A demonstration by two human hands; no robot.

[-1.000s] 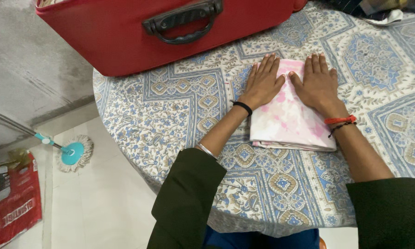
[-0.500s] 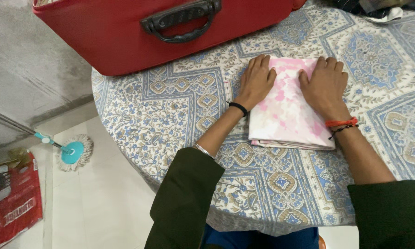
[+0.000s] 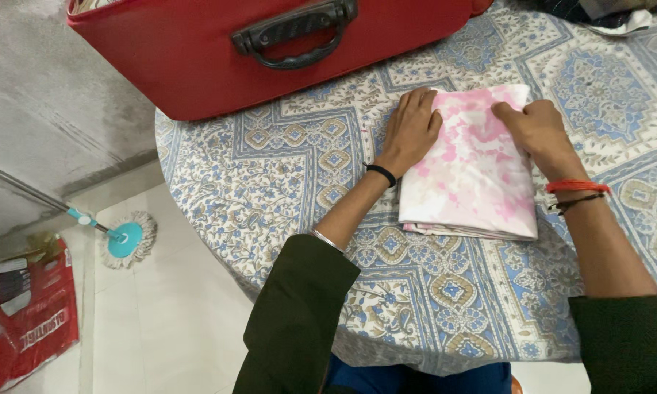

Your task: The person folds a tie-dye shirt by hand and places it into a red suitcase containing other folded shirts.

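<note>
A folded pink-and-white cloth [image 3: 474,179] lies flat on a round table covered with a blue patterned tablecloth [image 3: 270,168]. My left hand [image 3: 411,131] sits at the cloth's upper left edge with its fingers curled around that edge. My right hand [image 3: 536,130] rests on the cloth's upper right part, fingers bent and pinching the fabric. Both wrists carry thread bands, and dark green sleeves cover my forearms.
A red suitcase [image 3: 197,66] with a black handle [image 3: 293,33] stands at the back of the table. Dark clothes [image 3: 606,11] lie at the far right. On the floor to the left are a teal mop [image 3: 126,239] and a red bag [image 3: 36,325].
Both hands went from lying flat on the cloth to curled fingers gripping its upper edges. The right hand shifted to the right.
</note>
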